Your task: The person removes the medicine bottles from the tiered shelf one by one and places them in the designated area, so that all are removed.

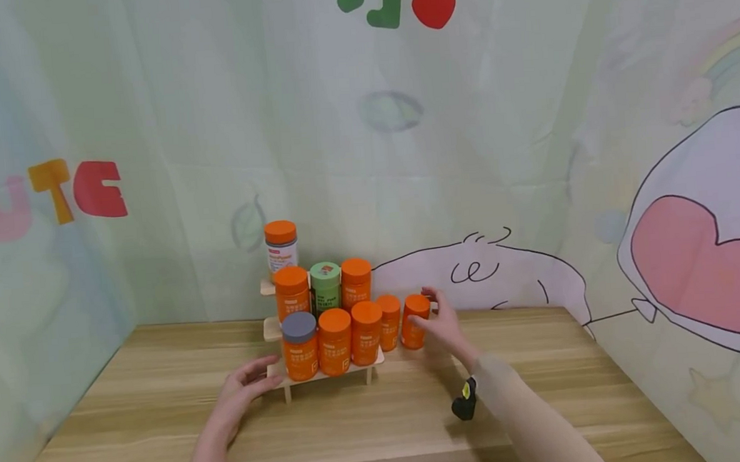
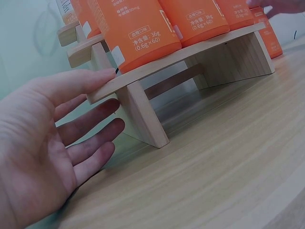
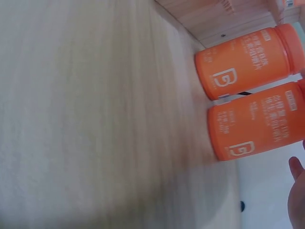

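Note:
A small wooden tiered shelf (image 1: 276, 328) carries upright bottles. At its lower left corner is my left hand (image 1: 242, 390). In the left wrist view the thumb lies against the edge of the lowest board (image 2: 138, 75), and the other fingers spread loosely beside the shelf leg (image 2: 143, 114). My right hand (image 1: 444, 324) is at an orange bottle (image 1: 413, 332) standing on the table right of the shelf, thumb in front and fingers behind. Most of that hand is cut off in the right wrist view. Another orange bottle (image 3: 248, 62) stands close beside this one, nearer the shelf.
The bottom tier bears a grey-capped orange bottle (image 1: 301, 350) and two orange-capped ones. On the middle tier a green-capped bottle (image 1: 326, 288) stands between two orange ones. A white-labelled bottle (image 1: 282, 248) tops the shelf. A printed curtain (image 1: 507, 164) hangs behind the wooden table (image 1: 409, 418).

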Demonstrator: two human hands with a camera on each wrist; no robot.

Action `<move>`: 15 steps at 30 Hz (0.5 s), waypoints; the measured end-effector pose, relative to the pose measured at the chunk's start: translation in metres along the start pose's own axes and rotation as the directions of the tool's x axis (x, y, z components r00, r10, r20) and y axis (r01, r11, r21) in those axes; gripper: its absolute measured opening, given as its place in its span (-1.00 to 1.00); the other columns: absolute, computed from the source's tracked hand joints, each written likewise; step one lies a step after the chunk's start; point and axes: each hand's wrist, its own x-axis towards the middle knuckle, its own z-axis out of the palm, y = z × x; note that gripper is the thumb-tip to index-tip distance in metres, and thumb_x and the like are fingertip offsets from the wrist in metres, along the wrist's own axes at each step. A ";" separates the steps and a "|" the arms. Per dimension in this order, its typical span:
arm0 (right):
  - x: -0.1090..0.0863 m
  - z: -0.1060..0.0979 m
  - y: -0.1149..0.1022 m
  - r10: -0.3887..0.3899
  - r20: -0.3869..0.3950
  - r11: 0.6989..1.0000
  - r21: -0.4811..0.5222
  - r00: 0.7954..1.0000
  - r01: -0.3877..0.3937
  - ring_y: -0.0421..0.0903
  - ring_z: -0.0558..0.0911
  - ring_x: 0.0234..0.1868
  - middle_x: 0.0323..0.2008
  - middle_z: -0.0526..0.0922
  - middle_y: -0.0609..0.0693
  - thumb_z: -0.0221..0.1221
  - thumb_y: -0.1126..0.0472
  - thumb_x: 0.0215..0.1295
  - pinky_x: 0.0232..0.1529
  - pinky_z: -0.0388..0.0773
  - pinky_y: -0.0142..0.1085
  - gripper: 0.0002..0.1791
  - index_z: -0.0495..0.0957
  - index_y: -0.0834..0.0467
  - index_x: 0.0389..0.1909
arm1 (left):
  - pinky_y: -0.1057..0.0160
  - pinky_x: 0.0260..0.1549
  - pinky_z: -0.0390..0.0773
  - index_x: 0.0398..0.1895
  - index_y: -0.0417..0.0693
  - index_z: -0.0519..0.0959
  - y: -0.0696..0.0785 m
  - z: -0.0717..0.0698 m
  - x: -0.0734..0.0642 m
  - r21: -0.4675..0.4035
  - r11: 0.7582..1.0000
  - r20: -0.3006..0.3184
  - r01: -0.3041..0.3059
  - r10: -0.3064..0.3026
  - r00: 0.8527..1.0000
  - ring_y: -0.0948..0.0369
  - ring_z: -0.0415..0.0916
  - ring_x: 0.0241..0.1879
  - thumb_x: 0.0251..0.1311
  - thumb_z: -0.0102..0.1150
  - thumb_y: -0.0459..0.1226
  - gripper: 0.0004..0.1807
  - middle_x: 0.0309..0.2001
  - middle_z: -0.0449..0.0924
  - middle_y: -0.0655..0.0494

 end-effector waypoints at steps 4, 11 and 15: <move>0.002 -0.006 -0.006 -0.080 -0.023 0.997 0.020 0.997 0.081 0.17 0.42 0.21 0.20 0.47 0.28 0.28 0.21 0.26 0.24 0.34 0.09 -0.39 0.32 0.32 0.26 | 0.50 0.01 0.33 0.36 -0.32 0.33 0.001 0.000 0.000 -0.005 1.000 0.001 -0.004 0.004 1.000 -0.07 0.17 0.39 0.27 0.22 -0.25 -0.38 0.40 0.28 -0.25; 0.009 -0.012 -0.026 -0.174 -0.080 0.984 0.031 0.981 0.177 0.18 0.45 0.14 0.09 0.54 0.32 0.15 0.25 0.37 0.16 0.37 0.04 -0.57 0.40 0.41 0.16 | 0.14 0.21 0.35 0.36 -0.32 0.33 0.000 -0.001 0.000 0.007 1.000 0.012 -0.005 0.005 1.000 -0.15 0.15 0.41 0.28 0.21 -0.23 -0.37 0.40 0.24 -0.32; 0.015 -0.015 -0.041 -0.194 -0.098 0.981 0.014 0.976 0.196 0.15 0.48 0.12 0.07 0.57 0.28 0.16 0.24 0.37 0.16 0.41 0.04 -0.58 0.42 0.38 0.15 | 0.28 0.13 0.39 0.36 -0.32 0.32 0.000 -0.001 0.000 -0.007 1.000 0.013 0.000 0.000 1.000 -0.14 0.13 0.41 0.28 0.21 -0.24 -0.37 0.40 0.25 -0.31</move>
